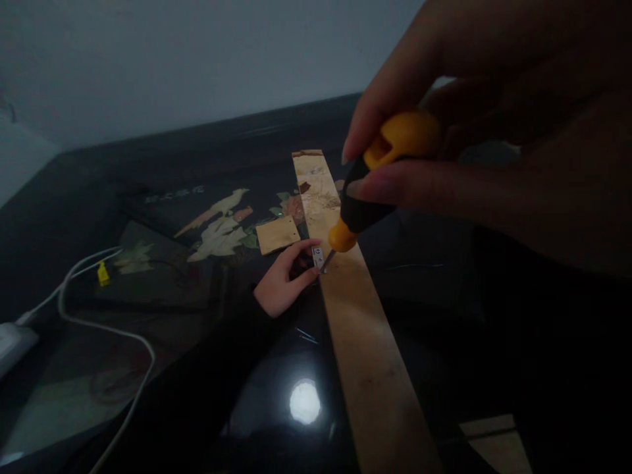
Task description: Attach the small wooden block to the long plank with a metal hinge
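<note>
I count one screwdriver (368,191), black-gripped with an orange cap and collar, and my right hand (494,145) is clamped round its handle, thumb and fingers pinching it close to the camera at upper right. Its thin metal tip points down and to the left, meeting one small pale metal bracket (318,257) at the left edge of the long wooden strip (360,329). My left hand (284,280) lies on the bench (197,368) just left of that strip, fingers closed on the bracket and steadying it against the wood.

There are two clear wood pieces: the long strip running from the far middle towards the near right, and one small square offcut (278,234) lying flat just beyond my left hand. A further pale board corner (498,444) shows at the near right edge.

At the left I see one white cable (99,322) looping across the dark glossy bench, one white adapter block (12,342) at the edge, and one small yellow clip (103,274) by the cable. The bench top carries a painted bird-and-flower picture (222,227). I see no containers.
</note>
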### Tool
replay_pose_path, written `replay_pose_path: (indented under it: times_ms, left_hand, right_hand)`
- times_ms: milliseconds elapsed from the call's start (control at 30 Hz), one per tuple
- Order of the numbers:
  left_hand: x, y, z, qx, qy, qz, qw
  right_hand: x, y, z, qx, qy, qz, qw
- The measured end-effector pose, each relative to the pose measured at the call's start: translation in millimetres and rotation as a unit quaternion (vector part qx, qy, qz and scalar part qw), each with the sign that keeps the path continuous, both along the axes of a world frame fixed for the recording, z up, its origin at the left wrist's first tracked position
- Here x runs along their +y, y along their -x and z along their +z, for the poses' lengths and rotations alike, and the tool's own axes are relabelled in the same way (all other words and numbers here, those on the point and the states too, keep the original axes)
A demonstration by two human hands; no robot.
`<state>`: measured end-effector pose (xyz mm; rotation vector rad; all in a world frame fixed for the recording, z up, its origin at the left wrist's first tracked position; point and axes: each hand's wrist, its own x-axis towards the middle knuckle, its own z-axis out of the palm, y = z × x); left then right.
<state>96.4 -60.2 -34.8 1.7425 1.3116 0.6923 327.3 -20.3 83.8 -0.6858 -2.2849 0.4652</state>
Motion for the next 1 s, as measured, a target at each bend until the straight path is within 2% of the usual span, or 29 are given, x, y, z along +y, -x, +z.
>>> replay_pose_path:
  times_ms: [133, 233, 333, 500, 567, 667, 800, 1000]
  left_hand:
    - [-1, -2, 1.2, 0.007, -0.003, 0.000, 1.000]
    - [-1, -2, 1.1, 0.012, 0.002, 0.000, 1.000]
    - [-1, -2, 0.8, 0.012, 0.001, -0.001, 1.000]
    - [-2, -2, 0.9, 0.008, -0.002, -0.003, 1.000]
    - [-2, -2, 0.4, 0.004, -0.001, -0.004, 1.000]
    - [-1, -2, -1.0, -0.003, 0.002, -0.005, 1.000]
    - [-1, -1, -2.6, -0.007, -0.002, -0.012, 1.000]
    - [-1, -2, -1.5, 0.010, -0.018, -0.007, 1.000]
  right_hand:
    - [-30, 43, -36.9, -0.001, 0.000, 0.001, 1.000]
    - [-41, 54, -43.6, -0.003, 0.004, 0.003, 1.000]
    - [-39, 40, -18.3, -0.006, 0.003, 0.002, 1.000]
    - [-36, 12, 46.6, -0.070, -0.111, -0.097, 0.987]
    - [-41, 13, 61.3, -0.119, -0.110, -0.102, 0.981]
    - [-52, 23, 65.4, -0.173, -0.096, -0.136, 0.971]
    - [-58, 34, 57.3, -0.161, -0.072, -0.182, 0.967]
    - [-49, 19, 60.9, -0.146, -0.120, -0.133, 0.973]
